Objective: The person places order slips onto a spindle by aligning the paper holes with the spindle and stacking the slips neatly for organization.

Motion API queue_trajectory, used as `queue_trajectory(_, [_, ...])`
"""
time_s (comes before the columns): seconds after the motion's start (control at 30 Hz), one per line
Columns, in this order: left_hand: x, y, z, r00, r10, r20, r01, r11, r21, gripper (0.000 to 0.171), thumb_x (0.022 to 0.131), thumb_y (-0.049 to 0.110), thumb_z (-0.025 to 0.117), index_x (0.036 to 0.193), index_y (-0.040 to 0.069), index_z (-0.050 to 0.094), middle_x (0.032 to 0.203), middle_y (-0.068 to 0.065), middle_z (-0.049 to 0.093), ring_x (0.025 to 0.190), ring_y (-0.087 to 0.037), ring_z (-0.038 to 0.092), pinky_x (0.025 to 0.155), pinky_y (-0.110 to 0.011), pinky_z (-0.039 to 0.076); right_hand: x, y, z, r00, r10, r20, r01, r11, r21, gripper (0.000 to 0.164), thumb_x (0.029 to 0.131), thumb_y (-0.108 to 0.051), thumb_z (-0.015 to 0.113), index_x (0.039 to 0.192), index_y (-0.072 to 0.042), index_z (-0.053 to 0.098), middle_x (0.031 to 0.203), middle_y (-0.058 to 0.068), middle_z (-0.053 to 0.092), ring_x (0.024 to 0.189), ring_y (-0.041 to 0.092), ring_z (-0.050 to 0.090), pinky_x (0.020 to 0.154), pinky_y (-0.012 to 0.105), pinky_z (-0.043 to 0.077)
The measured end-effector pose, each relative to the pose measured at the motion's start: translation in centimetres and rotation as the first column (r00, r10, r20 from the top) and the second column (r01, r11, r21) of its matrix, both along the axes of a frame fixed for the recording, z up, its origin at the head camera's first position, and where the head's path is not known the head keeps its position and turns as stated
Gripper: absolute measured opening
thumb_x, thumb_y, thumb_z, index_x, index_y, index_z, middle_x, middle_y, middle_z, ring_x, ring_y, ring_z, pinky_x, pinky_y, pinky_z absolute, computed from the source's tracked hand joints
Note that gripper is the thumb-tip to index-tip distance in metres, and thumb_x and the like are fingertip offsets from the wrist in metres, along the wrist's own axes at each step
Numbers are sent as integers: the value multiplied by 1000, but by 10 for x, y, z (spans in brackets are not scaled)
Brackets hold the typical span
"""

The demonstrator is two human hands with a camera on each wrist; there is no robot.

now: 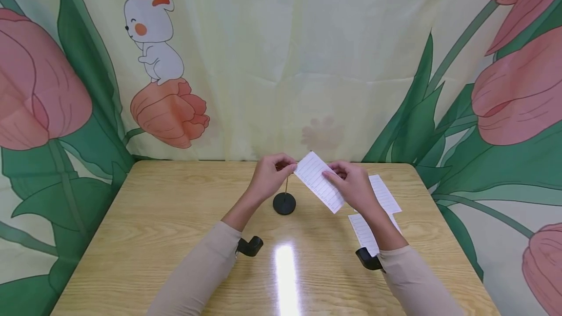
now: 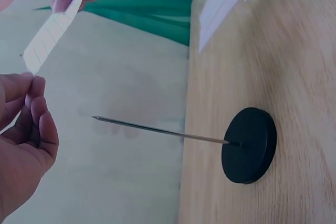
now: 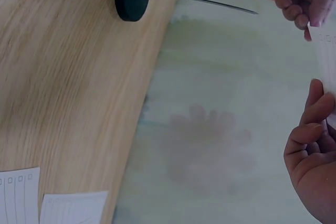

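- Holding a white ruled paper slip [image 1: 319, 179] up above the worktop [image 1: 175, 223], the left hand [image 1: 270, 178] pinches its left corner between thumb and fingertips, a narrow grip on very little paper
- The right hand [image 1: 353, 188] grips the slip farther along by its opposite edge, thumb on the printed face, so the sheet hangs tilted between both hands, its row of small boxes along the lower edge
- It looks very light and thin, likely to bend readily and to crease or tear if pulled hard; the left wrist view shows a slight bow in it
- Best hold, I judge: light pinches near the edges, both sides taking the strain, leaving the middle free and flat
- Slipperiness is hard to tell; ordinary dry paper would probably stay put under a gentle pinch
- Below the left hand stands a thin metal spike [image 2: 157, 131], upright on a round black base [image 1: 284, 204], apart from the slip
- Its bare point, near the left fingers, is the main hazard: it could prick skin or snag paper
- On the worktop by the right forearm lie at least two loose slips [image 1: 386, 194], partly hidden by that arm; a low sleeve could drag them
- Behind hangs a printed curtain [image 1: 263, 52], beyond the worktop's far edge
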State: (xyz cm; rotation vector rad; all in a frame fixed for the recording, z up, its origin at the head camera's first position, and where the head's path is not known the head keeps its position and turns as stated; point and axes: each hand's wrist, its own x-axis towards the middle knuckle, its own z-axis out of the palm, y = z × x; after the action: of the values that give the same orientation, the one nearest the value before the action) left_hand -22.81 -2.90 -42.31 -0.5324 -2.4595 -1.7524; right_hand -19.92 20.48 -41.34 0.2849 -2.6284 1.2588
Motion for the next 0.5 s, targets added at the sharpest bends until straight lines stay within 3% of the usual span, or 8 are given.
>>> queue_trajectory(0.23, [-4, -5, -3, 999, 31, 40, -30, 999, -43, 8, 98, 11, 71, 96, 6, 77, 89, -6, 72, 74, -16, 59, 62, -24, 47, -10, -5, -8, 997, 4, 81, -8, 999, 52, 21, 96, -19, 75, 107, -2, 75, 92, 12, 76, 76, 17, 68, 61, 24, 52])
queue_trajectory(0.5, [-8, -7, -12, 996, 38, 82, -33, 998, -59, 9, 98, 8, 69, 95, 3, 77, 92, -9, 73, 78, -17, 66, 68, -26, 53, -20, -9, -18, 990, 19, 138, -32, 996, 88, 19, 97, -19, 74, 105, -2, 74, 93, 13, 77, 77, 18, 69, 63, 25, 53])
